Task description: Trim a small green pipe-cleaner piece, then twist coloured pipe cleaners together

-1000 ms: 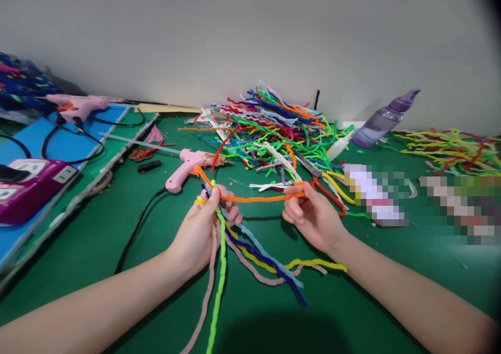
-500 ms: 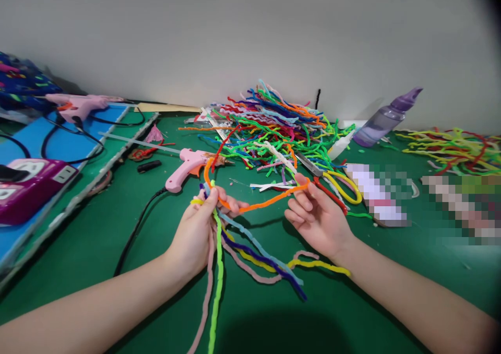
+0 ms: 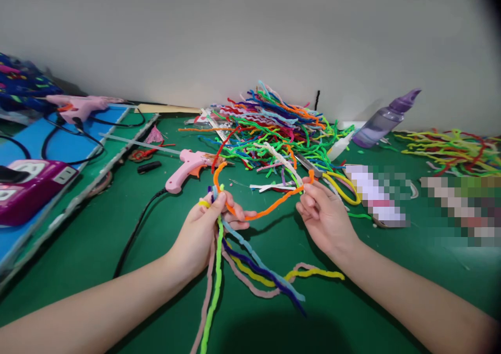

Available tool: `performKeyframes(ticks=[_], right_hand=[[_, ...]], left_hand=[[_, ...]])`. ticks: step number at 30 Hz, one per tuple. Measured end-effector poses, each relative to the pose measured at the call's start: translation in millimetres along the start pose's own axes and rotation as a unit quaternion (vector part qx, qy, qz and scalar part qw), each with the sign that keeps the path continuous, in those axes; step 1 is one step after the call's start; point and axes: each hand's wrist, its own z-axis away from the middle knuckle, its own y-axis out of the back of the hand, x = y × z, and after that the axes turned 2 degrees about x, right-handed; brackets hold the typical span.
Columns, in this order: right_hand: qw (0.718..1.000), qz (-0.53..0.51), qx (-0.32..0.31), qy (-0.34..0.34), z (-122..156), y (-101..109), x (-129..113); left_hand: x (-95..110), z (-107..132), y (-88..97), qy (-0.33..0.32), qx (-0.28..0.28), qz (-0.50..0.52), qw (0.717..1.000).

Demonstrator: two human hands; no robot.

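My left hand (image 3: 201, 231) is closed around a bundle of pipe cleaners (image 3: 250, 268) in green, pink, yellow, dark blue and light blue; their loose ends trail down over the green table (image 3: 97, 228). An orange pipe cleaner (image 3: 270, 208) sags in a curve from that bundle across to my right hand (image 3: 326, 218), which pinches its far end between thumb and fingers. Its other end loops up above my left thumb. Both hands hover just above the table, in front of the pink glue gun (image 3: 188, 167).
A big heap of mixed pipe cleaners (image 3: 274, 129) lies behind the hands, with scissors (image 3: 313, 167) at its edge. A purple bottle (image 3: 385, 119) and another pipe-cleaner pile (image 3: 450, 150) are at the right. A blue board (image 3: 50, 150) with a power strip (image 3: 31, 187) and a second glue gun (image 3: 76, 106) sits at the left.
The orange pipe cleaner, stretched straight a second ago, now sags in a curve. My right hand has shifted slightly right and up; the orange loop above my left hand has curled further round.
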Motion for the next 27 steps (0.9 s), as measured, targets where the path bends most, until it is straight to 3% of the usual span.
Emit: performKeyframes(ticks=[5,11,15,19,27], right_hand=[[0.999,-0.032,0.002,0.011,0,0,0],[0.990,-0.092,-0.096,-0.055,-1,0,-8],[0.983,-0.129,-0.119,-0.050,3,-2,-15],[0.987,-0.125,-0.094,-0.045,5,-3,-19],[0.996,-0.068,0.024,0.052,-4,-1,-13]], left_hand=[[0,0,0.1,-0.007,-0.006,-0.004,1.000],[1,0,-2.5,-0.002,-0.003,0.001,1.000],[1,0,-3.3,-0.003,-0.008,-0.002,1.000],[1,1,-3.5,0.001,0.002,-0.013,1.000],[-2,-1,-1.4,-0.006,-0.003,-0.005,1.000]])
